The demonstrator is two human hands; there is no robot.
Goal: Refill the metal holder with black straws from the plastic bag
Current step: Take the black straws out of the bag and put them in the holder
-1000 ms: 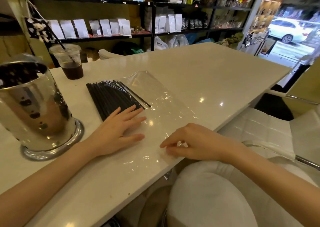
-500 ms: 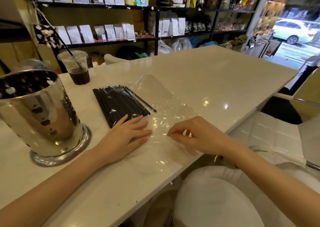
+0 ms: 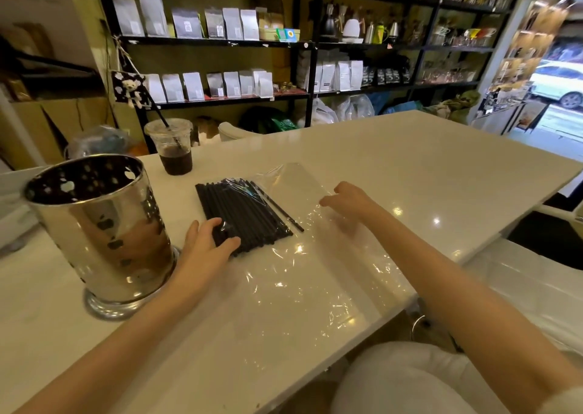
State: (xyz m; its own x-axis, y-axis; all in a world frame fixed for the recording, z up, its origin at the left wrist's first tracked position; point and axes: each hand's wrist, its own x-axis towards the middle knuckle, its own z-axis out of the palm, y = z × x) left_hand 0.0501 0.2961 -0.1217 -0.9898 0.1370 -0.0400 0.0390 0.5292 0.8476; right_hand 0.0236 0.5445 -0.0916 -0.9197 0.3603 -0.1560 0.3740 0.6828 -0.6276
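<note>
A bundle of black straws (image 3: 243, 211) lies inside a clear plastic bag (image 3: 303, 271), flat on the white table (image 3: 426, 167). My left hand (image 3: 206, 246) curls over the near end of the bundle, thumb on one side and fingers on the other, gripping it through the film. My right hand (image 3: 348, 200) is at the bag's right side, with bent fingers pinching the film. The shiny metal holder (image 3: 97, 233) stands upright at the left, just beside my left wrist. No straws show inside it.
A plastic cup of dark coffee (image 3: 174, 150) with a straw stands behind the bundle. The table's near edge runs diagonally past my right forearm, with white seats (image 3: 520, 287) below. Black shelves of bags and kettles (image 3: 220, 85) fill the back wall.
My left hand moved from lying flat on the film to closing over the straws' near end. My right hand moved away from the table's edge to the bag's right side.
</note>
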